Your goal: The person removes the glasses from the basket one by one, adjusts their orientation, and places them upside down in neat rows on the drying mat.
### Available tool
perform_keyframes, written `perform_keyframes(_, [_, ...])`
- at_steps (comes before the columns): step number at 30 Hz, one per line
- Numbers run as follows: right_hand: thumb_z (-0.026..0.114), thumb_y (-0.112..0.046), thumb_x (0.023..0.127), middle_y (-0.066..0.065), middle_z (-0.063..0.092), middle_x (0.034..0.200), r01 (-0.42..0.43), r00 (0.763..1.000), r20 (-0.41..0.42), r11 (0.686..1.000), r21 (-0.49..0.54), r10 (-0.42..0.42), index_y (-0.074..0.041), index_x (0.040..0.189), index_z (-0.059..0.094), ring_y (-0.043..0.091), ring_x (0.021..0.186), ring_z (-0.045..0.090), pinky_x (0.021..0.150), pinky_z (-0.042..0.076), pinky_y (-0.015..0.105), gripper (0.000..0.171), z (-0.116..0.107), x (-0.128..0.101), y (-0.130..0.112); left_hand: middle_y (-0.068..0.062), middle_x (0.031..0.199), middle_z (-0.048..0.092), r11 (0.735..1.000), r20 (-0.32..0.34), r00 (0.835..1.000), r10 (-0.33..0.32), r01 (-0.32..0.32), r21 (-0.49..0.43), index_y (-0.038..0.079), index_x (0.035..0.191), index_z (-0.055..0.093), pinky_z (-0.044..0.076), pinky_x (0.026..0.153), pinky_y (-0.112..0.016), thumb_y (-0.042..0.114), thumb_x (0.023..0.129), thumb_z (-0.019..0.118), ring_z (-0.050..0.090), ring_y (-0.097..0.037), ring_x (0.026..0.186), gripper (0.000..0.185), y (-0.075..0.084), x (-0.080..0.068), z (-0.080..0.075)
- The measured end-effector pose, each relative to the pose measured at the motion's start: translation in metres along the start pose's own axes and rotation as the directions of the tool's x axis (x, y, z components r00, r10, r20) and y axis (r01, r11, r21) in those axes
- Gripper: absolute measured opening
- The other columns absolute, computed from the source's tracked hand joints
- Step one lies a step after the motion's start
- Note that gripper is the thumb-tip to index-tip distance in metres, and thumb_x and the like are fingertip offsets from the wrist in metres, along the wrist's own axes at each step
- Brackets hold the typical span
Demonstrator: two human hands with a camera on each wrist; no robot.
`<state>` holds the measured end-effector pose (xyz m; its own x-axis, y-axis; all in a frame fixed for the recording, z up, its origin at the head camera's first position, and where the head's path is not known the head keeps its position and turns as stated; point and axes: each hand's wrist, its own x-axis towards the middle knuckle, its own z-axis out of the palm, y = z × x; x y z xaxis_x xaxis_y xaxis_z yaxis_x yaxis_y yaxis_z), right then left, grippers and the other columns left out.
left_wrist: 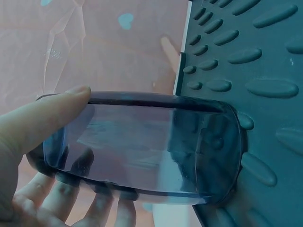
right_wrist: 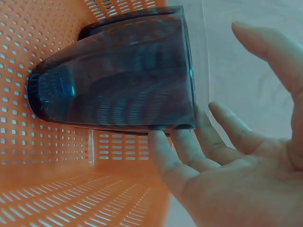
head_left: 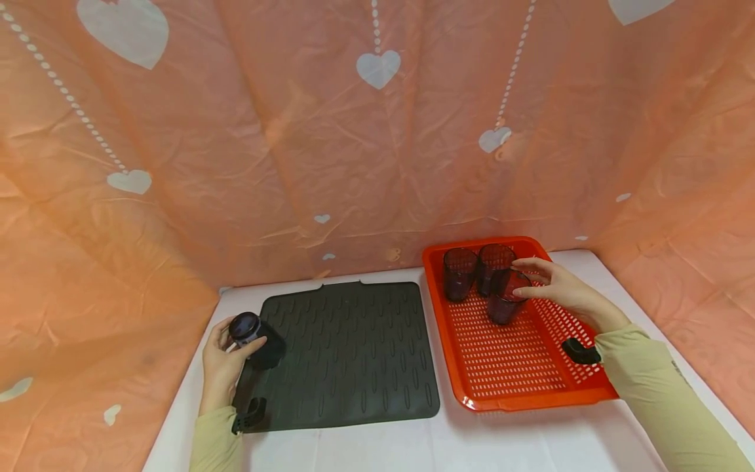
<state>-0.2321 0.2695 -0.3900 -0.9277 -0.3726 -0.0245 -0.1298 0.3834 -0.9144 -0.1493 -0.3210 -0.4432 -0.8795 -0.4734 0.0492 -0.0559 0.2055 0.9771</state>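
a makeshift staged recording booth: crinkled peach plastic sheeting with white hearts (head_left: 378, 68) walls in a white-covered table (head_left: 507, 439).

Even, soft light, warm orange cast from the backdrop (head_left: 377, 164). Shadows faint, one thin under the tray (head_left: 531, 400). Head view sharp, wide-angle bend at edges. Wrist views bluish; near fingers (right_wrist: 189, 151) soft. No harsh glare.
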Motion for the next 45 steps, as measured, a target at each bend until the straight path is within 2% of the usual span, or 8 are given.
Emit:
perform_keyframes(3, [0.071, -0.014, 0.087, 0.022, 0.034, 0.146, 0.002, 1.0, 0.009, 1.0, 0.007, -0.002, 0.003, 0.142, 0.034, 0.04, 0.136, 0.025, 0.1, 0.036, 0.04, 0.069, 0.001, 0.0, 0.0, -0.009, 0.137, 0.048, 1.0, 0.01, 1.0, -0.002, 0.002, 0.01, 0.008, 0.141, 0.039, 0.04, 0.081, -0.011, -0.005, 0.074, 0.079, 0.043, -0.015, 0.112, 0.079, -0.001, 0.0, -0.001])
perform_keyframes(8, [0.072, -0.014, 0.086, 0.024, 0.031, 0.147, 0.006, 1.0, 0.021, 1.0, 0.004, -0.006, 0.002, 0.142, 0.033, 0.045, 0.136, 0.021, 0.104, 0.028, 0.059, 0.07, 0.002, -0.001, 0.001, -0.009, 0.137, 0.048, 1.0, 0.016, 1.0, -0.005, 0.004, 0.016, 0.008, 0.142, 0.038, 0.039, 0.082, -0.01, -0.002, 0.075, 0.08, 0.042, -0.017, 0.115, 0.08, -0.001, -0.001, -0.002])
perform_keyframes(10, [0.073, -0.015, 0.086, 0.024, 0.031, 0.147, 0.002, 1.0, 0.017, 1.0, -0.013, -0.002, 0.001, 0.142, 0.034, 0.047, 0.135, 0.022, 0.103, 0.027, 0.061, 0.07, 0.002, -0.001, 0.002, -0.009, 0.136, 0.048, 1.0, 0.015, 1.0, -0.004, 0.003, 0.014, 0.008, 0.142, 0.038, 0.039, 0.082, -0.01, -0.003, 0.075, 0.079, 0.042, -0.017, 0.114, 0.079, -0.001, -0.001, -0.002])
perform_keyframes(17, [0.077, -0.017, 0.082, 0.026, 0.036, 0.141, -0.003, 1.0, 0.002, 0.993, -0.117, 0.003, 0.002, 0.14, 0.038, 0.043, 0.125, 0.037, 0.091, 0.044, 0.038, 0.072, 0.002, -0.001, 0.001, -0.009, 0.136, 0.048, 1.0, 0.018, 1.0, -0.003, 0.003, 0.01, 0.007, 0.142, 0.038, 0.039, 0.083, -0.011, -0.002, 0.075, 0.079, 0.042, -0.016, 0.114, 0.079, -0.001, -0.001, -0.001])
perform_keyframes(25, [0.079, -0.012, 0.079, 0.031, 0.029, 0.142, 0.021, 0.999, 0.036, 0.99, -0.138, -0.017, 0.006, 0.139, 0.036, 0.051, 0.126, 0.03, 0.099, 0.033, 0.06, 0.076, 0.005, 0.002, -0.001, -0.01, 0.135, 0.047, 1.0, 0.034, 0.999, -0.012, 0.011, 0.016, 0.008, 0.143, 0.038, 0.041, 0.081, -0.01, 0.0, 0.076, 0.079, 0.043, -0.016, 0.114, 0.079, 0.001, -0.002, -0.003])
perform_keyframes(35, [0.079, -0.014, 0.079, 0.029, 0.029, 0.138, 0.011, 1.0, 0.01, 0.986, -0.164, -0.009, 0.006, 0.137, 0.035, 0.043, 0.121, 0.034, 0.085, 0.042, 0.04, 0.076, 0.008, 0.003, -0.002, -0.01, 0.139, 0.044, 1.0, 0.066, 0.997, -0.028, 0.027, 0.01, 0.012, 0.145, 0.04, 0.043, 0.076, -0.008, 0.008, 0.079, 0.079, 0.038, -0.029, 0.129, 0.077, 0.003, -0.002, -0.005])
perform_keyframes(39, [0.079, -0.015, 0.079, 0.031, 0.03, 0.136, -0.008, 1.0, -0.007, 0.986, -0.166, 0.007, 0.007, 0.135, 0.033, 0.044, 0.121, 0.034, 0.088, 0.041, 0.045, 0.076, 0.01, 0.004, 0.0, -0.012, 0.14, 0.043, 1.0, 0.075, 0.997, -0.016, 0.016, -0.008, 0.01, 0.145, 0.038, 0.043, 0.074, -0.008, 0.006, 0.079, 0.079, 0.037, -0.032, 0.13, 0.078, 0.002, -0.002, -0.006])
perform_keyframes(45, [0.08, -0.02, 0.078, 0.032, 0.033, 0.135, -0.044, 0.999, -0.026, 0.98, -0.196, 0.039, 0.009, 0.134, 0.033, 0.046, 0.121, 0.035, 0.092, 0.039, 0.052, 0.078, 0.012, 0.005, 0.0, -0.009, 0.139, 0.046, 0.999, 0.054, 0.998, -0.033, 0.034, -0.022, 0.011, 0.143, 0.041, 0.043, 0.078, -0.01, 0.006, 0.078, 0.08, 0.041, -0.024, 0.126, 0.076, -0.001, 0.0, -0.005])
